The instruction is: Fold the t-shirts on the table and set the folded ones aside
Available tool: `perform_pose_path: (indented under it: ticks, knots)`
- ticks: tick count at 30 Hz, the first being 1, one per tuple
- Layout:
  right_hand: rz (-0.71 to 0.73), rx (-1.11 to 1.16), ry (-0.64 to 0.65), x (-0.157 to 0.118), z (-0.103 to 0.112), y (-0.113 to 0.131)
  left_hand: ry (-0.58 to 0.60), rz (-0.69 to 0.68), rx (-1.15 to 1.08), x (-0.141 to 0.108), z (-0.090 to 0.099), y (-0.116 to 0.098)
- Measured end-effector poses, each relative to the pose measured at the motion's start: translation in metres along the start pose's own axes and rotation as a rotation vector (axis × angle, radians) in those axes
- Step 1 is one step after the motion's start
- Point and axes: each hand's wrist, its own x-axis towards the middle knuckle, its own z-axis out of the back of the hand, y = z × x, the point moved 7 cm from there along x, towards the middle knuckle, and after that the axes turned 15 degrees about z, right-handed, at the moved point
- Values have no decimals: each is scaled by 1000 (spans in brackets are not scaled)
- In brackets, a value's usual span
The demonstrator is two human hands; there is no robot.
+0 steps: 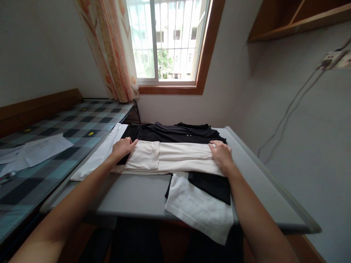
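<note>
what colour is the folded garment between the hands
The folded garment is cream, seen best in the head view.

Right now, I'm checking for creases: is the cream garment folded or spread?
Folded: the cream garment lies in a long, narrow strip, with a doubled-over section beside the left hand.

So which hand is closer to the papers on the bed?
The left hand. It is at the left end of the cream cloth, with the papers off to its left on the bed. The right hand is at the cloth's right end, farther from them.
</note>
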Motion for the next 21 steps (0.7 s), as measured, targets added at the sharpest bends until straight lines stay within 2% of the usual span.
perform_pose_path:
  ticks: [2, 5, 10, 13, 17, 21]
  knots:
    - [-137, -46, -18, -3, 6, -16, 101, 2, -5, 13, -13, 14]
    - [-282, -105, 26, -8, 8, -37, 137, -68, -69, 20, -26, 19]
    - [-358, -90, 59, -10, 6, -55, 196, -115, -242, 22, -36, 10]
    - [-380, -69, 71, -11, 4, -59, 213, -131, -341, 19, -34, 3]
    - [-357, -43, 34, -10, 4, -58, 124, -174, -395, 6, -21, -8]
    - [-382, 72, 2, -8, 0, -60, 106, -168, -260, -12, -12, -18]
